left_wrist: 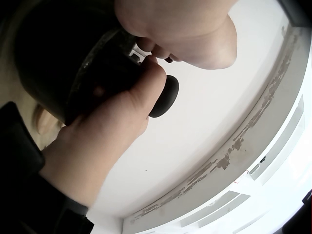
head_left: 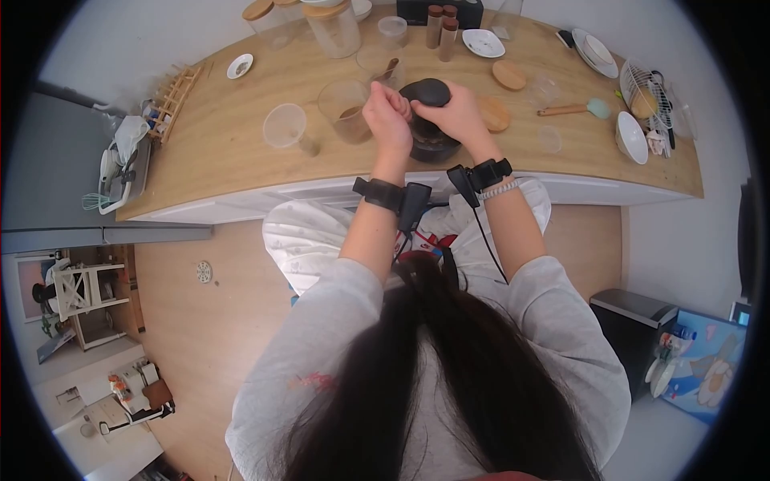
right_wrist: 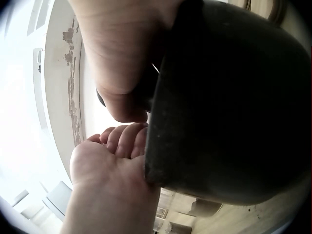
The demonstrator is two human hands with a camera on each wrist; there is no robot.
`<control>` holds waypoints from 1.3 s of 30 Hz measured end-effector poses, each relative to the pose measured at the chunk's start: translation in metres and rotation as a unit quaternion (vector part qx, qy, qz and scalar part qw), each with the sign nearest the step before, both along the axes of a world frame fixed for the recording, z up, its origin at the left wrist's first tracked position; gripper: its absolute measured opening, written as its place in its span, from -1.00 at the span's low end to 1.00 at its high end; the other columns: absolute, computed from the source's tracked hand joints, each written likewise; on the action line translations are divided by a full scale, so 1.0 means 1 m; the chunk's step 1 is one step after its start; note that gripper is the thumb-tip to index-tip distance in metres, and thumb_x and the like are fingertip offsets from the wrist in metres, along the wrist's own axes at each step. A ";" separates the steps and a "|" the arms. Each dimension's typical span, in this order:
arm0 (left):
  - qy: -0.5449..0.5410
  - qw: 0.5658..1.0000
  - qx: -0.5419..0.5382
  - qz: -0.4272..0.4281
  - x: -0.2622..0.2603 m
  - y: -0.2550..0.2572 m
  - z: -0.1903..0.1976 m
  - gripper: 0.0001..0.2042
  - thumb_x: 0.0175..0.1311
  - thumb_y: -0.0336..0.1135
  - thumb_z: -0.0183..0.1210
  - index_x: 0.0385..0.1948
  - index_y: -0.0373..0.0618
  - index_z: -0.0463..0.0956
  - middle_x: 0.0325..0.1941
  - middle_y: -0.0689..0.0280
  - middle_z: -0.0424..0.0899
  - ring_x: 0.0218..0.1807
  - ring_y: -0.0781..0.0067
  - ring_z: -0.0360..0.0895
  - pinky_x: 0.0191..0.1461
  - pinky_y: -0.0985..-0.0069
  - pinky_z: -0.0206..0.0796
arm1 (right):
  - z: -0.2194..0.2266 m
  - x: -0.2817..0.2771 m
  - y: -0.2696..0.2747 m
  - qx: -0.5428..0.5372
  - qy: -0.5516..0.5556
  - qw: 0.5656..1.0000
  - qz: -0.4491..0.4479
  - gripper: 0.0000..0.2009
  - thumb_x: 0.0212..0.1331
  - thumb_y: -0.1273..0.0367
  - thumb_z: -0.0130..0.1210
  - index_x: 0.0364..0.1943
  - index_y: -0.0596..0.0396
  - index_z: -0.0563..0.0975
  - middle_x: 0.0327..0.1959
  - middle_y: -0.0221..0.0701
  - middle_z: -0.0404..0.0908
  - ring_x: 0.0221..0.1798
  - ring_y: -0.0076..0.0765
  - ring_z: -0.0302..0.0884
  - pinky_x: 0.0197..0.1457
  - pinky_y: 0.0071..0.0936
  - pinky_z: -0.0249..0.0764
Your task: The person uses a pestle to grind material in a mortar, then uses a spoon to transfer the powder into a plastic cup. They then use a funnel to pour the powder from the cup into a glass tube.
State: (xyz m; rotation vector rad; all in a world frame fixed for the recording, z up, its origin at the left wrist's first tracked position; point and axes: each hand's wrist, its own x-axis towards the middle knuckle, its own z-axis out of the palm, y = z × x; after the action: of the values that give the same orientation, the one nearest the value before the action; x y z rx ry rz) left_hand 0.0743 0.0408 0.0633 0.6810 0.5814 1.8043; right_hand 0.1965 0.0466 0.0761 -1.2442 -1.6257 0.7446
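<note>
A dark, round mortar stands near the counter's front edge, and its outer wall fills much of the right wrist view. Inside it, part of the contents is hidden by the hands. My right hand grips the black pestle, whose rounded end sticks out past the thumb in the left wrist view. On the mortar's left side my left hand is held with its fingers curled in close to the rim. Nothing shows between those fingers; their tips are partly hidden.
Left of the mortar stand a clear jar with brown contents and a clear cup. Wooden lids, a spatula and a white bowl lie to the right. Brown-capped jars and a white dish are behind.
</note>
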 end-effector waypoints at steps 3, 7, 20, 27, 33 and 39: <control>0.003 1.000 -0.002 0.001 -0.001 -0.001 0.002 -0.57 0.37 -0.10 -0.26 -0.74 -0.10 0.10 -0.80 0.40 0.08 -0.79 0.60 -0.04 -0.73 0.61 -0.25 | -0.004 0.000 0.002 0.007 0.062 0.998 -0.026 -0.67 -0.18 0.27 0.32 -0.37 0.23 0.55 -0.46 -0.33 0.61 -0.41 -0.48 0.52 -0.30 -0.52 0.43; 0.007 1.000 -0.002 0.002 -0.001 -0.002 0.003 -0.57 0.37 -0.10 -0.26 -0.74 -0.10 0.11 -0.80 0.40 0.08 -0.79 0.60 -0.04 -0.72 0.61 -0.25 | 0.002 0.002 0.000 -0.005 0.132 0.991 -0.028 -0.72 -0.13 0.31 0.31 -0.42 0.23 0.54 -0.49 -0.45 0.58 -0.43 -0.61 0.43 -0.31 -0.57 0.40; 0.038 0.999 -0.001 0.009 0.001 0.000 0.000 -0.57 0.37 -0.11 -0.24 -0.73 -0.10 0.14 -0.80 0.42 0.08 -0.78 0.63 -0.03 -0.71 0.62 -0.24 | 0.002 0.000 -0.002 0.015 0.066 0.997 -0.027 -0.67 -0.19 0.29 0.34 -0.39 0.24 0.54 -0.46 -0.38 0.60 -0.41 -0.54 0.49 -0.29 -0.54 0.43; 0.056 0.998 0.001 0.015 0.001 -0.001 -0.001 -0.58 0.37 -0.11 -0.25 -0.72 -0.11 0.14 -0.79 0.42 0.09 -0.77 0.64 -0.03 -0.70 0.63 -0.22 | -0.002 -0.001 0.002 0.011 0.123 0.992 -0.019 -0.65 -0.20 0.27 0.35 -0.38 0.24 0.55 -0.47 -0.36 0.60 -0.41 -0.54 0.49 -0.29 -0.54 0.44; 0.072 0.997 0.002 0.023 0.002 0.000 -0.002 -0.58 0.37 -0.11 -0.25 -0.72 -0.11 0.14 -0.79 0.43 0.09 -0.76 0.64 -0.02 -0.69 0.63 -0.22 | 0.002 -0.003 0.000 0.009 0.019 1.000 0.024 -0.65 -0.20 0.28 0.34 -0.37 0.26 0.54 -0.45 -0.35 0.60 -0.40 -0.54 0.49 -0.29 -0.54 0.44; 0.072 0.997 0.003 0.019 0.001 0.000 -0.002 -0.58 0.37 -0.11 -0.24 -0.72 -0.11 0.15 -0.78 0.42 0.09 -0.75 0.64 -0.01 -0.68 0.63 -0.21 | -0.006 0.000 0.004 0.018 0.099 0.995 -0.023 -0.66 -0.20 0.28 0.33 -0.38 0.25 0.55 -0.47 -0.35 0.60 -0.41 -0.54 0.49 -0.30 -0.54 0.44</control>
State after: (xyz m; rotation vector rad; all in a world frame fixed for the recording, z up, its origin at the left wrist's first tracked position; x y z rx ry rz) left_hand 0.0756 0.0407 0.0608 0.8138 0.6883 1.8030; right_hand 0.1964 0.0504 0.0700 -1.1404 -1.4377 0.7803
